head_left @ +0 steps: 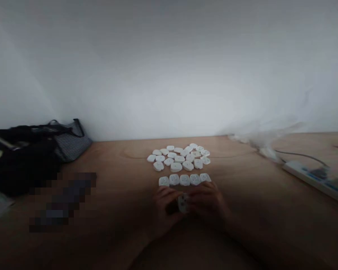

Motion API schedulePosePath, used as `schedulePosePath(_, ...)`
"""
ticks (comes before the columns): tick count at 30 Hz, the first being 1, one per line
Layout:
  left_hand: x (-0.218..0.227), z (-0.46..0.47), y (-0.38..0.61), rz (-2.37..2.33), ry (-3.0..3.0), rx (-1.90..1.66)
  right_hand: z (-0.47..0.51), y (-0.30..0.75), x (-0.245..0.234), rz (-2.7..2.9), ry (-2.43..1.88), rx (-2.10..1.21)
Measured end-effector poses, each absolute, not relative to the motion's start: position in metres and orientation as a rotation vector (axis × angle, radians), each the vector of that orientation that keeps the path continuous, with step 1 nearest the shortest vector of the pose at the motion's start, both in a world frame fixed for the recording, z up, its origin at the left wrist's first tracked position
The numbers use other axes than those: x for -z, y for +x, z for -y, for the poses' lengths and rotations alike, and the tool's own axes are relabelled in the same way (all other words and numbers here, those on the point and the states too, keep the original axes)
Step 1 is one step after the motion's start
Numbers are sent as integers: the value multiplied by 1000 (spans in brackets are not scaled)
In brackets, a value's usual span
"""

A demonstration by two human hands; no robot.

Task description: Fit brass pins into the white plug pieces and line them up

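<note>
Between my two hands is a small white plastic piece (pixel 183 203), rounded-square with dark holes in its face, like a socket insert. My left hand (pixel 166 204) pinches it from the left with thumb and fingers. From the right, the fingers of my right hand (pixel 207 198) close on its edge; dim light and blur hide some of the contact. Just beyond my fingers lies a row of several similar white pieces (pixel 184 180). Farther back, more of the same kind form a loose cluster (pixel 179 159), some tilted against or overlapping each other.
All this is on a brown wooden table (pixel 124 180) against a pale wall (pixel 163 67). On the left are a black bag (pixel 25 157) and a pixelated dark object (pixel 64 202). A power strip (pixel 315 180) with a cable and clear plastic wrap (pixel 264 138) lie right.
</note>
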State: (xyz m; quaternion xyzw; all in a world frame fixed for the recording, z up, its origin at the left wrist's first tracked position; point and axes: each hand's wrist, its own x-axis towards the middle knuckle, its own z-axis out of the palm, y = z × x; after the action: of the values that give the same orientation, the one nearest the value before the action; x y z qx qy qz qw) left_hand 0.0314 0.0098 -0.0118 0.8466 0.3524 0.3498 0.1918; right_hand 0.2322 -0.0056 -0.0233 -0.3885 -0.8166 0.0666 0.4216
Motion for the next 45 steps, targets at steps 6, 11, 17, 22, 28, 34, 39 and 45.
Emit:
schedulePosePath(6,12,-11,31,-977,2345,-1020,4,237,16,2107,-1051,-202)
schedulePosePath(11,14,-12,31,-949,2303,-1017,0,239,17,2188,-1055,-377)
schedulePosePath(17,10,-10,30,-918,2311,-985,0,238,17,2168,-1058,-416)
schedulePosePath(22,5,-16,26,-858,2396,-773,3,234,14,2193,-1078,-395)
schedulePosePath(28,0,-15,25,-887,2497,-673,7,231,13,2139,-1040,-423)
schedulePosePath(34,-11,-40,-8,-1079,2419,-850,-6,236,19,2024,-1138,-358)
schedulePosePath(39,2,-69,-43,-1288,2162,-818,-42,216,12,2224,-1272,-245)
schedulePosePath(45,17,-77,-48,-1188,2007,-799,-79,179,8,2384,-1154,-263)
